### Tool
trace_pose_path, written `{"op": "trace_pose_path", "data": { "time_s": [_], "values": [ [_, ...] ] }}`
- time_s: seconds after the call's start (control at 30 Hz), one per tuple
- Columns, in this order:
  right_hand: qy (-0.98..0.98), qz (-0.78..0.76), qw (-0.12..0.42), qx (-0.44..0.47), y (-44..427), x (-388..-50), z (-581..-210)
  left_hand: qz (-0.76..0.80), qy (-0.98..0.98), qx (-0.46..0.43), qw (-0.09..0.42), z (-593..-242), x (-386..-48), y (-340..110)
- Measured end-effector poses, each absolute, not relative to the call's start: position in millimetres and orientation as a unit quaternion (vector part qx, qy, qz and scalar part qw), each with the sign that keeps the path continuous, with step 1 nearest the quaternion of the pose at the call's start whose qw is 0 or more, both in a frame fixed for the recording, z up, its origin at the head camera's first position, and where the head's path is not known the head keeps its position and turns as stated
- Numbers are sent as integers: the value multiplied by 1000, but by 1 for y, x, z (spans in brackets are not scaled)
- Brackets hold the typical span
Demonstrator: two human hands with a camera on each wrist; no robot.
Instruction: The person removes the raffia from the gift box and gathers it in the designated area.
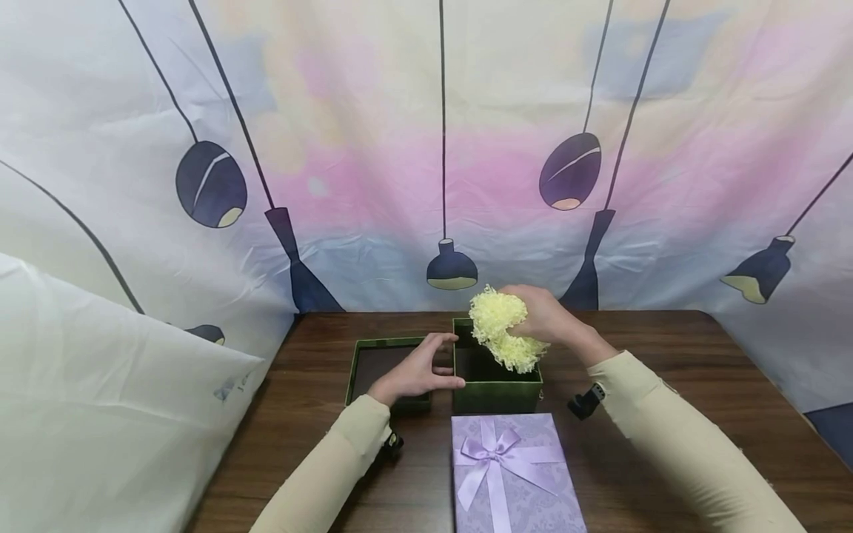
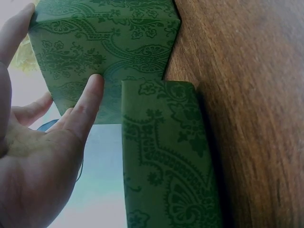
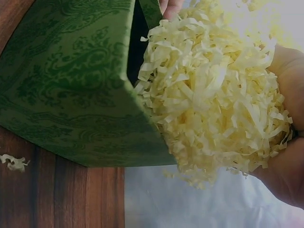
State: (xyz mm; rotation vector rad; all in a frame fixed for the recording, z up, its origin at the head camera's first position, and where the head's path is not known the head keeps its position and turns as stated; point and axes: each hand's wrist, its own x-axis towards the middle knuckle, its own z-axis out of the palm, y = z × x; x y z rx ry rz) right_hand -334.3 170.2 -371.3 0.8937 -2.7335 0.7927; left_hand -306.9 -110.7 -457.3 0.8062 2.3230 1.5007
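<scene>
A clump of pale yellow shredded paper (image 1: 498, 326) is gripped in my right hand (image 1: 543, 314), over the opening of a green patterned box (image 1: 496, 396). Strands hang beside the box's rim in the right wrist view, and the paper (image 3: 213, 99) hides most of the fingers. My left hand (image 1: 420, 366) spans the left side of the box, its fingers stretched out and touching the wall and corners. In the left wrist view that hand (image 2: 42, 142) shows extended fingers against the box (image 2: 104, 52). What the box holds at its bottom is too dark to tell.
Left of the box lies a green lid (image 1: 389, 363), inner side up. A purple gift box (image 1: 513, 474) with a ribbon bow sits in front on the wooden table (image 1: 626, 459). A loose paper scrap (image 3: 14, 162) lies beside the green box. Printed cloth (image 1: 373, 148) hangs behind.
</scene>
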Motion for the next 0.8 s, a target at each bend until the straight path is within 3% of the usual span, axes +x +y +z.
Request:
{"op": "trace_pose_path", "data": {
  "time_s": [0.5, 0.8],
  "values": [
    [-921, 274, 75, 268, 184, -333, -358, 513, 802, 278, 129, -457, -307, -110],
    [-922, 274, 100, 256, 194, -335, -354, 509, 805, 277, 131, -458, -308, -111]
  ]
}}
